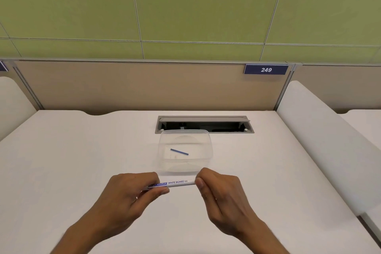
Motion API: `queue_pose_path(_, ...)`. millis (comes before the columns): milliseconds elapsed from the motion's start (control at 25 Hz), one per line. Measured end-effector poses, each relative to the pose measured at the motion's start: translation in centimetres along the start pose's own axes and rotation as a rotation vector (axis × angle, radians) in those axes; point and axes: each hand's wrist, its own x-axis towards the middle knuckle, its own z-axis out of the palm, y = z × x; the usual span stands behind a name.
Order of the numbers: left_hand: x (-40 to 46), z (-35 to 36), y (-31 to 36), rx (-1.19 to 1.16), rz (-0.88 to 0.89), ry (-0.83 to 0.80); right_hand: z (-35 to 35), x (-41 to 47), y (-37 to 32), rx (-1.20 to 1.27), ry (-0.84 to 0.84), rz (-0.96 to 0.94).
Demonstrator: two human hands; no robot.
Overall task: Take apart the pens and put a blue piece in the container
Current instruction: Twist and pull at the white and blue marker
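We hold a whiteboard pen (177, 183) between both hands, just in front of the clear container (207, 151).

Our left hand (132, 194) pinches the pen's left end and our right hand (218, 192) closes over its right end, so the pen hangs level above the white desk (82, 150). A thin blue piece (179, 151) already lies in the container, which sits near the middle of the desk just this side of the cable slot (204, 123). If we pull too sharply, a part could spring free and roll off the desk, or our knuckles could knock the light container away. A twist with a loose pinch may simply slip on the smooth barrel. Our fingers hide both ends of the pen, so we cannot tell whether a cap is on or which end comes apart; the left part of its print is blurred too.
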Motion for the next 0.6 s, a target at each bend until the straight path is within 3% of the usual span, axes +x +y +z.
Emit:
queue_pose_path(120, 0.2, -0.2, 0.3, 0.299, 0.135, 0.108, 0.7, 0.2, -0.4, 0.153, -0.095, 0.219)
queue_pose_path(200, 0.3, 0.2, 0.4, 0.480, 0.195, 0.176, 0.9, 0.5, -0.6, 0.479, -0.143, 0.427)
queue_pose_path(320, 0.2, 0.4, 0.2, 0.487, 0.187, 0.176, 0.9, 0.9, -0.7, 0.699, -0.129, 0.553)
queue_pose_path(400, 0.1, 0.2, 0.1, 0.348, 0.122, 0.119, 0.9, 0.7, -0.8, 0.552, -0.084, 0.470)
queue_pose_path(600, 0.0, 0.1, -0.7, 0.000, -0.069, -0.028, -0.2, 0.7, -0.3, -0.015, 0.041, 0.018)
